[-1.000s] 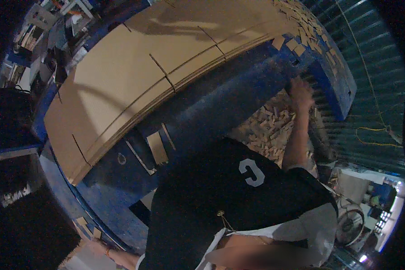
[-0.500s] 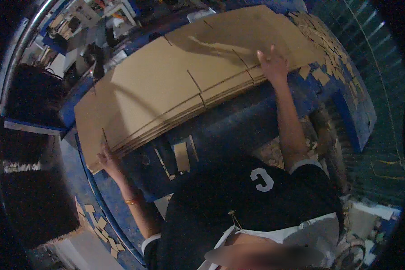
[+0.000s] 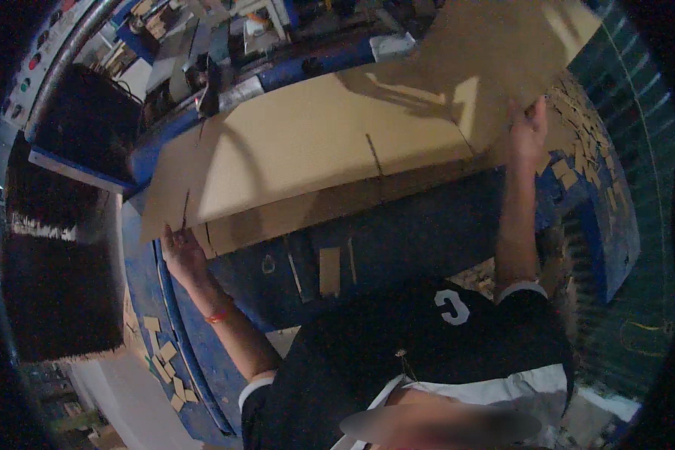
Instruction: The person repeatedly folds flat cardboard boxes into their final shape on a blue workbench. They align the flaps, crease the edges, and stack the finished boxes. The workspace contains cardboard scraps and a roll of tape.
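Note:
A large slotted cardboard sheet (image 3: 292, 150) spans the space before me, lifted and tilted over more cardboard (image 3: 307, 213) on the blue machine table. At its near left corner, my left hand (image 3: 184, 259) is closed on the edge, the fingertips just showing there. My right hand (image 3: 529, 133) grips the near edge at the right, with the fingers partly curled and partly hidden. The sheet's right end rises toward the far right, and shadows fall across its face. Dark narrow slots run in from its near edge.
Small cardboard offcuts (image 3: 589, 150) lie heaped at the right end of the blue table (image 3: 397, 232), with several more scraps (image 3: 169, 351) at the lower left. A rectangular cardboard piece (image 3: 329, 271) sits near my body. A dark brush-like panel (image 3: 67, 285) stands at the left, machinery behind.
The top sheet has come up off the stack, its right end raised most. My right hand has moved right and now grips the edge; my left hand stays at the left corner.

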The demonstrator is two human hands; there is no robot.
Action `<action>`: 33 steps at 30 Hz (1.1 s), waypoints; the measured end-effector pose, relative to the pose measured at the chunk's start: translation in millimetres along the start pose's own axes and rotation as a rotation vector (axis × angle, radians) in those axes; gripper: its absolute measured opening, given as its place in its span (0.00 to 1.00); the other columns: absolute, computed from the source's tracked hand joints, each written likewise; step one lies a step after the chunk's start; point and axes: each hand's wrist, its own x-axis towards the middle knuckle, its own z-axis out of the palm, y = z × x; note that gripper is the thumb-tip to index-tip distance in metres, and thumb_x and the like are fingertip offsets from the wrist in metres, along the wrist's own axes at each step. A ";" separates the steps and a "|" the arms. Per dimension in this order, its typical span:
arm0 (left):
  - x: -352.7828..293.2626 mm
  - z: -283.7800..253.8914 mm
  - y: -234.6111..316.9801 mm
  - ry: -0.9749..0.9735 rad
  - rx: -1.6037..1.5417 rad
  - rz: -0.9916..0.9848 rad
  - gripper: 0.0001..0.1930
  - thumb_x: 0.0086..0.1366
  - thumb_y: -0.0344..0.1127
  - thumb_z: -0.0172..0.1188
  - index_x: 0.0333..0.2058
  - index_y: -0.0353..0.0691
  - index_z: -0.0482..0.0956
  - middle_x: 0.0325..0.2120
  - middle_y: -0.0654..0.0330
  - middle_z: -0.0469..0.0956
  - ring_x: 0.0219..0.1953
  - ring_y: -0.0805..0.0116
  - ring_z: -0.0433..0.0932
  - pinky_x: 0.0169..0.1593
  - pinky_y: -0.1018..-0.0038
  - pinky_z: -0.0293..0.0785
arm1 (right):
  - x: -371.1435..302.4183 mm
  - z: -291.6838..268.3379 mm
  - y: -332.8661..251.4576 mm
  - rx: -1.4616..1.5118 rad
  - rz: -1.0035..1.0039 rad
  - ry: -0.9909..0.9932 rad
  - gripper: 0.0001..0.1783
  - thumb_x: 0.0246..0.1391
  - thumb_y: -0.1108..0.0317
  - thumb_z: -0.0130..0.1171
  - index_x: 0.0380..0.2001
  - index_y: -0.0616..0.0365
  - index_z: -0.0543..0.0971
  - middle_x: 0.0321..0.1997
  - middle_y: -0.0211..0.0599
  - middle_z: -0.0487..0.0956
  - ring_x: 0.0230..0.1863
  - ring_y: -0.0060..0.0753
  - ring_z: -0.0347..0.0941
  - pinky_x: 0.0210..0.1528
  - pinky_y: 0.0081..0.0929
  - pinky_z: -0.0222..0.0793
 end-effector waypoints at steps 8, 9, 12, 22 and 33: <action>-52.4 18.8 -5.9 -0.148 0.549 0.142 0.15 0.60 0.25 0.51 0.47 0.32 0.74 0.45 0.52 0.73 0.48 0.61 0.72 0.50 0.70 0.68 | -109.0 -16.1 -41.0 -0.319 -0.755 -0.835 0.30 0.46 0.64 0.58 0.56 0.52 0.68 0.64 0.37 0.63 0.63 0.49 0.59 0.64 0.51 0.53; -63.4 30.4 -12.7 -0.212 0.757 0.183 0.17 0.60 0.24 0.50 0.49 0.32 0.72 0.47 0.51 0.73 0.50 0.60 0.71 0.53 0.70 0.67 | -111.2 -12.6 -37.3 -0.298 -0.761 -0.784 0.31 0.45 0.62 0.58 0.56 0.51 0.68 0.64 0.37 0.62 0.64 0.49 0.58 0.64 0.52 0.52; -87.8 64.3 -35.1 -0.646 0.909 0.543 0.25 0.57 0.19 0.46 0.55 0.39 0.69 0.61 0.54 0.61 0.64 0.59 0.58 0.64 0.66 0.53 | -114.5 -3.6 -23.4 -0.310 -0.809 -0.762 0.33 0.42 0.57 0.59 0.55 0.49 0.69 0.64 0.36 0.62 0.64 0.49 0.57 0.64 0.53 0.51; -76.0 82.5 -19.3 -1.191 1.335 0.690 0.24 0.57 0.27 0.48 0.54 0.46 0.71 0.57 0.56 0.68 0.61 0.54 0.63 0.63 0.54 0.55 | -111.7 0.7 -14.3 -0.289 -0.895 -0.625 0.24 0.48 0.62 0.54 0.52 0.44 0.72 0.61 0.34 0.67 0.62 0.46 0.61 0.62 0.49 0.55; -65.0 78.7 -8.6 -1.297 1.350 0.723 0.30 0.49 0.21 0.51 0.55 0.43 0.70 0.57 0.55 0.66 0.61 0.54 0.62 0.64 0.56 0.56 | -83.9 10.0 -5.9 -0.285 -1.045 -0.586 0.22 0.51 0.66 0.47 0.53 0.44 0.71 0.60 0.35 0.67 0.61 0.46 0.62 0.59 0.50 0.61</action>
